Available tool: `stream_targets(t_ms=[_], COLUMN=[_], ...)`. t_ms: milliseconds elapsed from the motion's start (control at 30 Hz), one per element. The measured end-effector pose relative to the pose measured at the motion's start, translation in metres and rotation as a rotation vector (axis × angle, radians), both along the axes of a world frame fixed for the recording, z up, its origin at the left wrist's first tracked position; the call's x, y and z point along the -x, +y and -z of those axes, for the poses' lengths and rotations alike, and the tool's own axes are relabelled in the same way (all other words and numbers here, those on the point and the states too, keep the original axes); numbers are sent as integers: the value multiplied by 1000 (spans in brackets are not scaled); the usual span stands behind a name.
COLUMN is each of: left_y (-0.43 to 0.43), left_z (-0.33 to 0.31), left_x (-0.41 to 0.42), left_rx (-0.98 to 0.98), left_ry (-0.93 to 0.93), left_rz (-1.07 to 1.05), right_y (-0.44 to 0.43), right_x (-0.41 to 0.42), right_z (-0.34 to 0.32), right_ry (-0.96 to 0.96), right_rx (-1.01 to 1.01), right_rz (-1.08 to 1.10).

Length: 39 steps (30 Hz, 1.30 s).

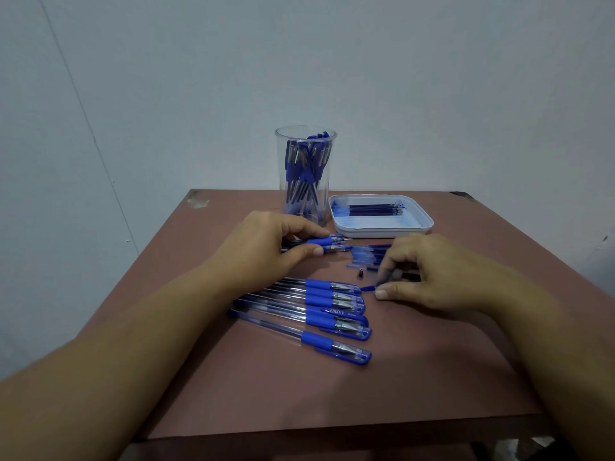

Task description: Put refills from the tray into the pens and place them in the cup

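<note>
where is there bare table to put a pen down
Bare table: the near edge in front of the row of pens, and far left beside the cup. Crowded: between left hand and right hand, in front of the tray, among loose parts.

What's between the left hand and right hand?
Head view: a loose pile of blue pen parts and a small dark piece lie on the table between left hand and right hand.

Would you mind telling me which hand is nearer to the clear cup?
Left. The left hand sits just in front of the cup, holding pens; the right hand, pinching a blue piece, is farther right, near the tray.
</note>
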State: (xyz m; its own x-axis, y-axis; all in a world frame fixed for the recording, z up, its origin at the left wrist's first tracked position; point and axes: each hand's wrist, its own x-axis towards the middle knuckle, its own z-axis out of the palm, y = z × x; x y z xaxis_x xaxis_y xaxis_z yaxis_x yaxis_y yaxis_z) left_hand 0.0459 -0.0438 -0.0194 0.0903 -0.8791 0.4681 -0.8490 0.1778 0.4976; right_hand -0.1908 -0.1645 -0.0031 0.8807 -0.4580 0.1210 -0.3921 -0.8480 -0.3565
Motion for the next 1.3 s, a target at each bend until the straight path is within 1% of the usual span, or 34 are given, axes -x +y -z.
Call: stream_targets(t_ms=[67,200,267,333,433,600,667,767,900,1067,1300], left_y=[0,0,1,1,0,-1,-1,-1,-1,-1,0], left_z=[0,2,3,3,4,5,5,5,5,3,5], left_x=[0,3,5,7,8,4,3,5,5,3,4], left_rx=[-6,-7,4,13,17,10,2,-8,16,5,-3], left_ry=[-3,-23,-20,-10,-2,-17,-20,-28,-25,-19,2], left_rz=[4,31,47,63,80,46,36,37,56,48,64], right_y=[0,-3,-2,-1,2,-8,-10,-5,-2,-5,-4], right_x=[-1,-11,-18,-25,-31,-15,-9,-15,-27,-17,-19], right_z=[0,5,8,13,17,12,11,10,14,13,13], right_ry=[-82,-399,-478,-483,-443,-402,-428,-498,-495,-542,-517], right_rx=[23,205,248,258,236,181,190,201,198,146,160], right_rz=[16,18,-15,-48,-92,-17,-8,-55,-125,-56,-70])
